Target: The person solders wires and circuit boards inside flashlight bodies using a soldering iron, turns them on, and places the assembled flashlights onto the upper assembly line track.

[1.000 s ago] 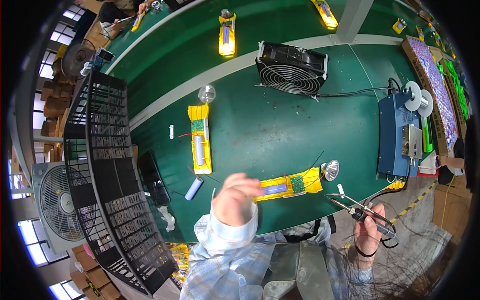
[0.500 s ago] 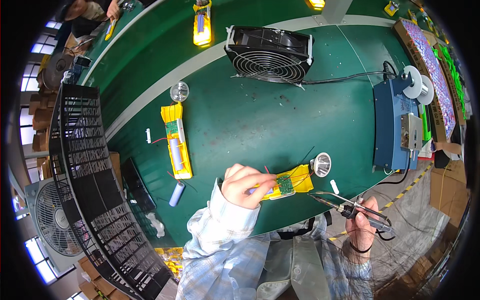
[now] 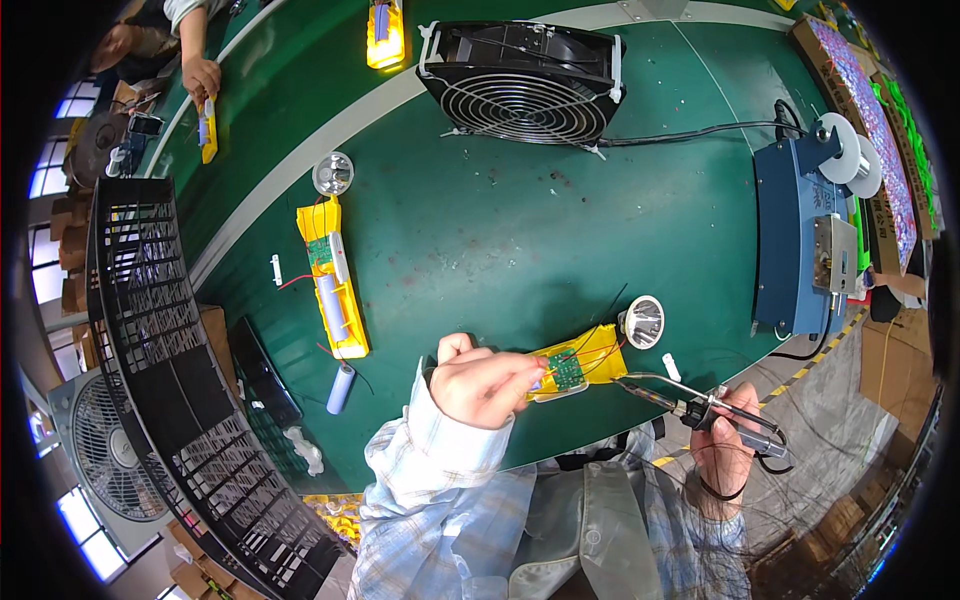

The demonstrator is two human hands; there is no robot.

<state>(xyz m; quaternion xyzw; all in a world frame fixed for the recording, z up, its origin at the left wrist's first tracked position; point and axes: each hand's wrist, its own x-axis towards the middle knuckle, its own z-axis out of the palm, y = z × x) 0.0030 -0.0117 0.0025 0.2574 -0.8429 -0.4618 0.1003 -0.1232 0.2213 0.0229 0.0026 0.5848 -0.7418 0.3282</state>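
The left hand, raised off the bench a second ago, is now brought down and closed on the near end of the open yellow flashlight housing, which is pinned flat at the front edge of the green bench. Behind it, the black box fan and the blue soldering station are seen well apart from the work. A second yellow housing is laid further left, with a loose blue battery cell just beside it. The right hand is wrapped around the soldering iron, tip aimed at the small green circuit board inside the shell. The silver reflector is tethered by thin wires. The shell is judged light, stiff and slippery, best gripped by its plastic sides; board and wires are judged fragile.
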